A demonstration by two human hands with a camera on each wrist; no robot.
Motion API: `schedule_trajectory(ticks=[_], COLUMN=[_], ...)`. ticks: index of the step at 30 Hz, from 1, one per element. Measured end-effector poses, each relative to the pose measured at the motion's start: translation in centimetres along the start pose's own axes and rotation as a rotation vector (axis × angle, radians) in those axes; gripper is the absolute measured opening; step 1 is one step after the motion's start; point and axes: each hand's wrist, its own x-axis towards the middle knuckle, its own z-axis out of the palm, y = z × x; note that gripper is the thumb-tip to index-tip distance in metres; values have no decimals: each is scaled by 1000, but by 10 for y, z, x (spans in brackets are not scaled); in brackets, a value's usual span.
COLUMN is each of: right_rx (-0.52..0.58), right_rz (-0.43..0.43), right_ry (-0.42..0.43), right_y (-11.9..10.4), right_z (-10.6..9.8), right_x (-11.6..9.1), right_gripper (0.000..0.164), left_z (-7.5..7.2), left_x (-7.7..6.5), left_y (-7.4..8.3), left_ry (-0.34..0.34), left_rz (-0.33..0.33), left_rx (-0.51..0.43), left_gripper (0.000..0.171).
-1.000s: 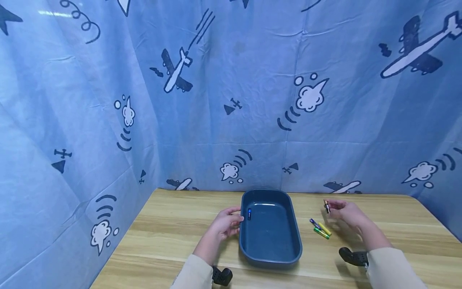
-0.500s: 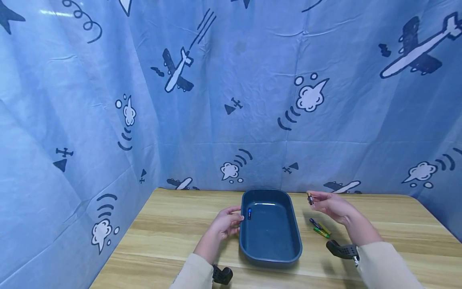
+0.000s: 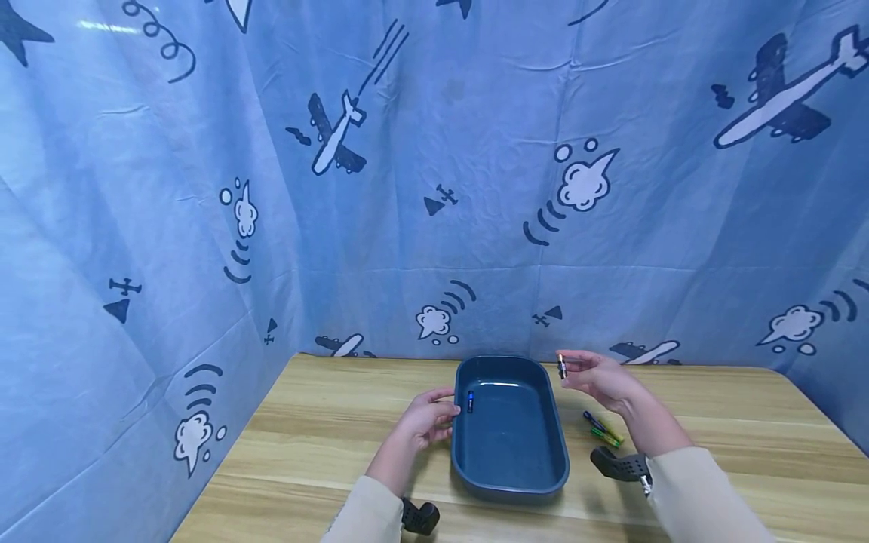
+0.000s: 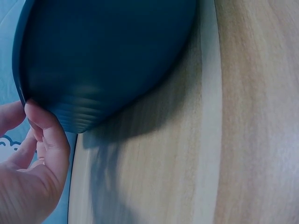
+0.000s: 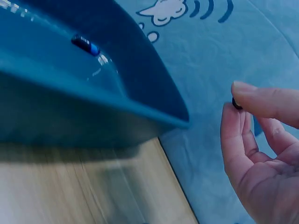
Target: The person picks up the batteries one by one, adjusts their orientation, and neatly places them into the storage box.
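A dark blue plastic bin stands on the wooden table. My left hand pinches its left rim between thumb and fingers; the left wrist view shows the thumb at the rim. Inside the bin, near its left wall, lies a blue-and-black battery. My right hand holds a black battery with a copper-coloured end, raised just beyond the bin's right rim. In the right wrist view only a dark end of that battery shows between thumb and fingers.
Right of the bin, below my right hand, a dark blue battery, a yellow battery and a green battery lie close together on the table. A blue patterned curtain hangs behind and along the left side.
My right hand has moved left with the copper-ended battery, from beyond the loose batteries to near the bin's right rim. The left hand keeps its place on the bin.
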Motion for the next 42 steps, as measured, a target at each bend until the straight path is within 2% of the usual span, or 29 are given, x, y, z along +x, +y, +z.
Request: schedule_trajectory(ticks=[10,15,20,26,31,37,42], right_rx=[90,90,71,63,101,106,96], right_rz=[-21,-19,3,-5,-9,-2,7], right_ry=[-1,-22,-3,-16,-37,-29,-12], right_y=[-2,0,2,4,8,11,11], right_z=[27,40,51,59,64,71,78], right_x=[10,15,20,25,30,35,37], right_gripper=[36,40,45,40,37,49,50], left_z=[0,0,1,1,0,0,0], left_x=[-1,0,1,3,3,4,4], left_y=[0,-1,-1,-1,-1,0,0], left_ry=[4,-10,-13,-13,-14,-6,-1], left_rz=[-6,0,6,5,9,5,4], left_rx=[-10,-19,-23,-27,-30,-33,-32], left_gripper=[45,46,46,45,46,46,46])
